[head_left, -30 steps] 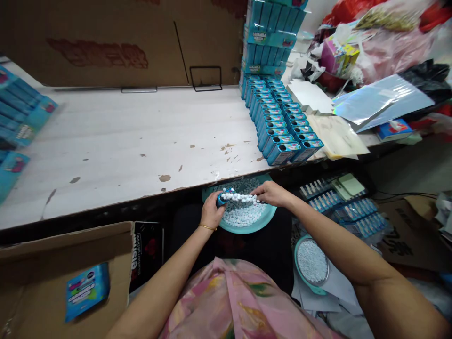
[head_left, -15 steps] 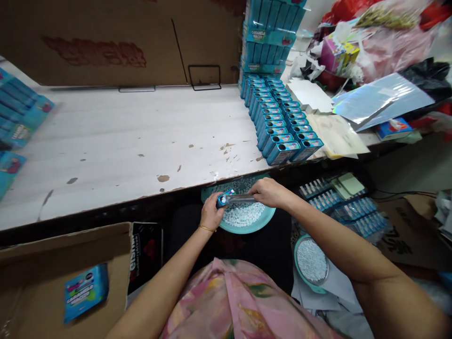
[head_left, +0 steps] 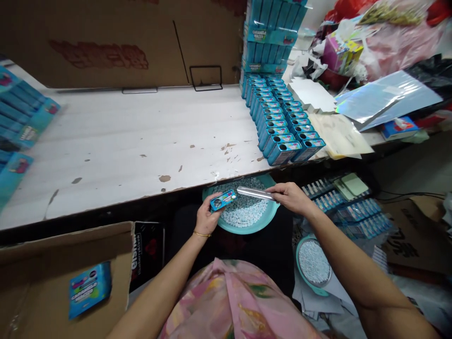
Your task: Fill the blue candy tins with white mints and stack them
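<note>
Bench (head_left: 116, 136): white, worn in patches, beyond the basin (head_left: 243, 230).
Pellets (head_left: 240, 215): white, inside the basin.
Tin (head_left: 223, 200): blue, tilted above the basin's left part, round opening visible.
Left hand (head_left: 207, 214): fingers wrapped around the tin.
Scoop (head_left: 254, 192): metal, above the basin, tip just beside the tin.
Right hand (head_left: 290, 196): grasping the scoop's end at the basin's right rim.
Tin rows (head_left: 280, 126): on the bench, beyond the basin.

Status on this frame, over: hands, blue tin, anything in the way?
Left hand gripping small blue tin, hole showing. Right hand holding metal scoop, apart from tin. Teal basin of white pellets beneath tin and scoop. Nothing seen between them.
</note>
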{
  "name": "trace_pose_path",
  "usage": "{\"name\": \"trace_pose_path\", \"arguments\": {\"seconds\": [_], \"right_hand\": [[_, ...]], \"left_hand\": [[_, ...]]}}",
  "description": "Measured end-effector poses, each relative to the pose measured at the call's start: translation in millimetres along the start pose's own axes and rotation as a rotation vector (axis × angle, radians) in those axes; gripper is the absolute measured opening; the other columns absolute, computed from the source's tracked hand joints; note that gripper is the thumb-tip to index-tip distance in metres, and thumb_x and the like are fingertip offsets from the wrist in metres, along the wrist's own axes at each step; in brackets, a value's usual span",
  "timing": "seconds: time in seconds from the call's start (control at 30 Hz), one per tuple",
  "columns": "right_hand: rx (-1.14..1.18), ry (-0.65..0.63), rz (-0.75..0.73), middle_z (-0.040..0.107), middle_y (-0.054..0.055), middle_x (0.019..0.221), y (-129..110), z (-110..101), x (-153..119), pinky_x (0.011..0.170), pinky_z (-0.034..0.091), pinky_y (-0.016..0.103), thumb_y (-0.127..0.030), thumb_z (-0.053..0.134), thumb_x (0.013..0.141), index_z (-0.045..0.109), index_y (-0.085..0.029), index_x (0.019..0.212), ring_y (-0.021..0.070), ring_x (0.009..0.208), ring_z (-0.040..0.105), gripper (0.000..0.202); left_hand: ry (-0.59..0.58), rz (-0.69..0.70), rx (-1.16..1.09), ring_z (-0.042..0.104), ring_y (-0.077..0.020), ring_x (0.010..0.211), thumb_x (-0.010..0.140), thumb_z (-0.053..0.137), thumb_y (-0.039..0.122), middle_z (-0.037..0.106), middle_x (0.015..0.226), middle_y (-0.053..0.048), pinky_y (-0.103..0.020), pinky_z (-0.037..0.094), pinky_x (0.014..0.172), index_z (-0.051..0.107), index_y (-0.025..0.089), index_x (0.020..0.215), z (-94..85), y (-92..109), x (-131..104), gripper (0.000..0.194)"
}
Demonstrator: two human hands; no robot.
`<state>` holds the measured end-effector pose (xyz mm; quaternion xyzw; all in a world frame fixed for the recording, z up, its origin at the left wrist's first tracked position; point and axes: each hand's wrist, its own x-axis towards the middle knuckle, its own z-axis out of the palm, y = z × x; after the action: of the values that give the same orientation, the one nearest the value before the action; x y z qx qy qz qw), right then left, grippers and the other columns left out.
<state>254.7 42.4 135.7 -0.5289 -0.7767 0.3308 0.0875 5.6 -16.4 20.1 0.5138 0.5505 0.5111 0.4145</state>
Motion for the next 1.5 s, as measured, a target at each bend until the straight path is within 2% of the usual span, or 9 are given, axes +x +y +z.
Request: {"name": "trace_pose_path", "arguments": {"seconds": [0.37,0.53,0.63,0.87,1.07,1.17,1.3,1.4,1.5], "right_hand": [[-0.054,-0.028,-0.117,0.066,0.001,0.076,-24.6,17.8,4.6,0.062,0.04,0.02,-0.013,0.043,0.07,0.068,-0.021,0.089,0.012,0.071,0.057,0.032],[0.197,0.13,0.005,0.065,0.003,0.079,-1.6,6.8,0.2,0.061,0.041,0.022,-0.02,0.045,0.07,0.066,-0.016,0.092,0.0126,0.066,0.055,0.031],[0.365,0.16,0.192,0.064,0.003,0.072,27.2,27.2,8.3,0.052,0.04,0.023,-0.021,0.045,0.068,0.063,-0.013,0.097,0.0114,0.054,0.051,0.036],[0.216,0.002,0.097,0.064,0.003,0.077,43.3,123.8,35.7,0.072,0.04,0.026,-0.009,0.043,0.063,0.067,-0.017,0.081,0.0169,0.078,0.055,0.031],[0.041,-0.099,0.046,0.064,0.004,0.086,26.9,149.1,32.5,0.074,0.039,0.024,-0.009,0.043,0.068,0.066,-0.019,0.089,0.017,0.084,0.055,0.033],[-0.058,-0.132,0.076,0.064,0.005,0.092,35.0,143.9,35.8,0.078,0.038,0.024,-0.009,0.042,0.069,0.064,-0.019,0.094,0.0171,0.089,0.055,0.035],[-0.343,-0.168,0.188,0.063,0.008,0.098,57.3,135.4,40.1,0.077,0.039,0.024,-0.008,0.038,0.073,0.063,-0.018,0.096,0.0182,0.094,0.055,0.035],[-0.626,-0.191,0.245,0.061,0.015,0.098,71.1,140.8,45.2,0.068,0.041,0.027,-0.006,0.032,0.076,0.06,-0.011,0.1,0.0212,0.084,0.059,0.037],[-0.754,-0.256,0.138,0.061,0.016,0.094,71.2,156.5,51.6,0.064,0.041,0.028,-0.004,0.029,0.077,0.061,-0.011,0.096,0.0214,0.079,0.06,0.038]], "left_hand": [[0.035,-0.08,0.031,0.057,-0.0166,0.084,0.061,0.063,0.022,0.061,0.091,-0.004,-0.03,0.045,0.079,0.054,0.016,0.098,10.9,-6.6,-2.8,0.039],[0.023,0.073,0.144,0.054,-0.0185,0.096,0.068,0.056,0.018,0.058,0.104,-0.006,-0.033,0.041,0.087,0.053,0.018,0.103,-2.5,25.9,-9.6,0.035],[0.056,0.19,0.206,0.052,-0.0182,0.099,0.069,0.055,0.017,0.056,0.107,-0.006,-0.033,0.04,0.09,0.051,0.019,0.106,-13.8,55.5,-2.9,0.038],[0.143,0.297,0.259,0.055,-0.0151,0.086,0.066,0.059,0.021,0.058,0.095,-0.003,-0.028,0.044,0.079,0.049,0.017,0.103,-30.2,75.1,88.9,0.038],[0.043,0.139,0.18,0.054,-0.0202,0.092,0.057,0.066,0.024,0.054,0.106,-0.01,-0.036,0.044,0.08,0.04,0.015,0.114,-45.7,50.3,135.0,0.064],[0.238,0.157,0.111,0.053,-0.0194,0.097,0.063,0.063,0.027,0.047,0.115,-0.012,-0.035,0.044,0.081,0.035,0.019,0.119,-80.8,41.9,99.6,0.064],[0.778,0.126,0.267,0.055,-0.0137,0.085,0.068,0.056,0.026,0.052,0.098,-0.007,-0.033,0.044,0.081,0.042,0.017,0.108,-182.1,9.3,16.0,0.043],[1.034,-0.271,0.558,0.056,-0.0143,0.079,0.065,0.056,0.025,0.052,0.091,-0.006,-0.034,0.045,0.078,0.044,0.014,0.099,-265.9,-21.7,-58.5,0.037],[0.912,-0.635,0.738,0.056,-0.0204,0.085,0.052,0.066,0.022,0.055,0.086,-0.007,-0.039,0.043,0.08,0.05,0.013,0.087,-314.7,-44.8,-119.3,0.039]]}}
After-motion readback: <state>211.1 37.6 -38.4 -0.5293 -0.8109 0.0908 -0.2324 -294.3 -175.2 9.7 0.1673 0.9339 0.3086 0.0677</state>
